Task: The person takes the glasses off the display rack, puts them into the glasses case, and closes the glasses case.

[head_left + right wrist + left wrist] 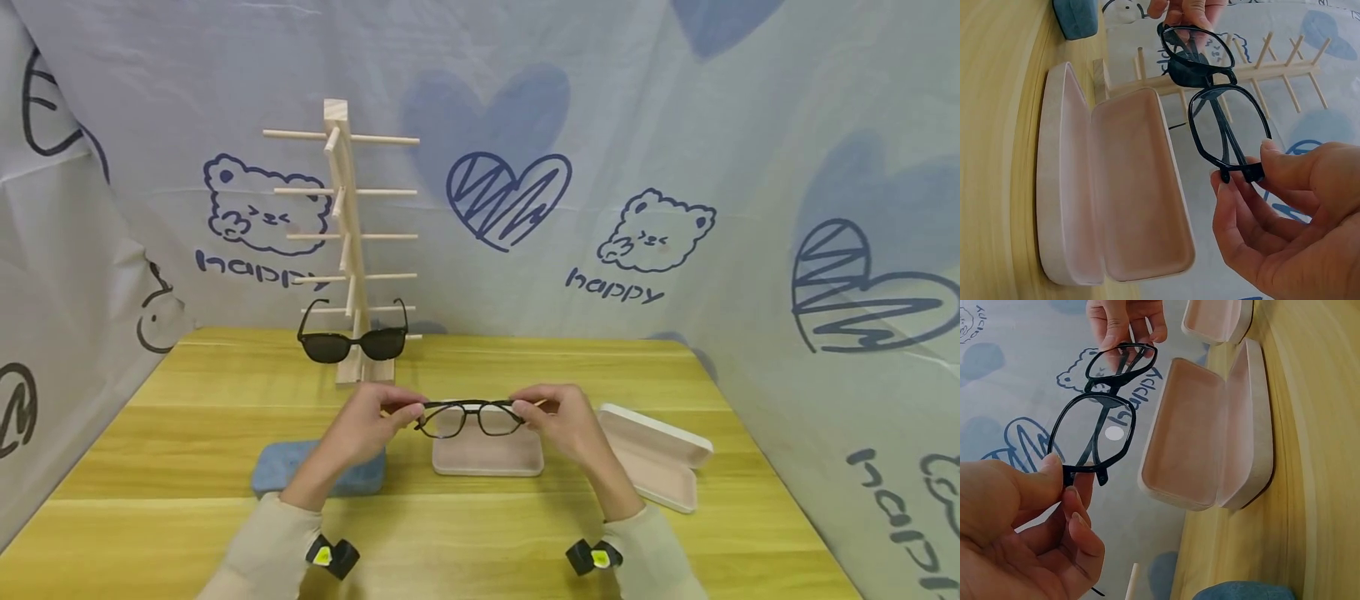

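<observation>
A pair of black-framed eyeglasses (471,403) with clear lenses is held up by both hands, its temples folded behind the lenses. My left hand (372,421) pinches the left end of the frame between thumb and fingers. At the opposite end, my right hand (564,421) pinches the frame the same way; in the right wrist view its thumb lies at the corner of the frame. Below and behind the eyeglasses stands an open pale pink glasses case (487,460), its lid raised. The wrist views show the case's inside (1138,187) with nothing in it.
A wooden display stand (343,179) with several pegs rises at the back left, bearing dark sunglasses (327,347) low down. The blue glasses case (363,477) lies by my left forearm, partly hidden. Another open pink case (663,467) sits right, beside my right forearm. Printed cloth (510,317) hangs behind.
</observation>
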### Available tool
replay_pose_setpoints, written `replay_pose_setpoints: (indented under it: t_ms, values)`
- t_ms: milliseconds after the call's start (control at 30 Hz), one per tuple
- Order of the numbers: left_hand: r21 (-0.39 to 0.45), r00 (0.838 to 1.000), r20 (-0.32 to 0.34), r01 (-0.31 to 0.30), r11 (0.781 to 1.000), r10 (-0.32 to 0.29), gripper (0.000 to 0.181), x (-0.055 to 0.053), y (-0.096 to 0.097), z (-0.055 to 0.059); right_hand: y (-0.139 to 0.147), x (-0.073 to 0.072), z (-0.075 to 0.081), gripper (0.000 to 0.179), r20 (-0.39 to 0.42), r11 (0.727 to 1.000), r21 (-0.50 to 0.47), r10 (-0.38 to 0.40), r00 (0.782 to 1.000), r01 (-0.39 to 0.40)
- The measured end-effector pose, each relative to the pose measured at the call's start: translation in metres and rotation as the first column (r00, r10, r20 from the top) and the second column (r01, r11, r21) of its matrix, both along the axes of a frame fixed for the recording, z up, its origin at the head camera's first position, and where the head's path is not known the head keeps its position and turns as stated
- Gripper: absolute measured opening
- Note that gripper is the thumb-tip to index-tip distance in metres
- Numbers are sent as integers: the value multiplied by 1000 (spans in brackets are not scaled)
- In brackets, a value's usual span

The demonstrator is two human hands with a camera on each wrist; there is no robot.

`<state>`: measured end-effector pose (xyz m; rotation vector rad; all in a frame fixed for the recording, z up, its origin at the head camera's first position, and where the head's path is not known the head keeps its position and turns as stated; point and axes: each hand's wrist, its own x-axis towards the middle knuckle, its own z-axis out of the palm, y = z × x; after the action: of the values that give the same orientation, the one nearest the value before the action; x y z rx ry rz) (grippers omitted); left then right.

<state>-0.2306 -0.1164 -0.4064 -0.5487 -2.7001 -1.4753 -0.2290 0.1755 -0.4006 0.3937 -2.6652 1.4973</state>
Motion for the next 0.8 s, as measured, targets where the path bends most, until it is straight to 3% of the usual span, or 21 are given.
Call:
replay_pose_setpoints:
  t_ms: [200, 433, 800]
  values:
    - [-6, 1000, 8, -5, 1000, 5, 19, -3, 7, -6, 5, -5, -7, 16, 1, 999, 49, -16, 1000, 16]
    - [-43, 999, -32, 19, 999, -20, 19, -7, 15, -17, 11, -8, -14, 17, 39, 996, 89, -31, 999, 27]
    - [-61, 999, -41, -18, 998, 16, 15, -6, 23, -26, 17, -6, -18, 17, 103, 991, 126, -53, 993, 40]
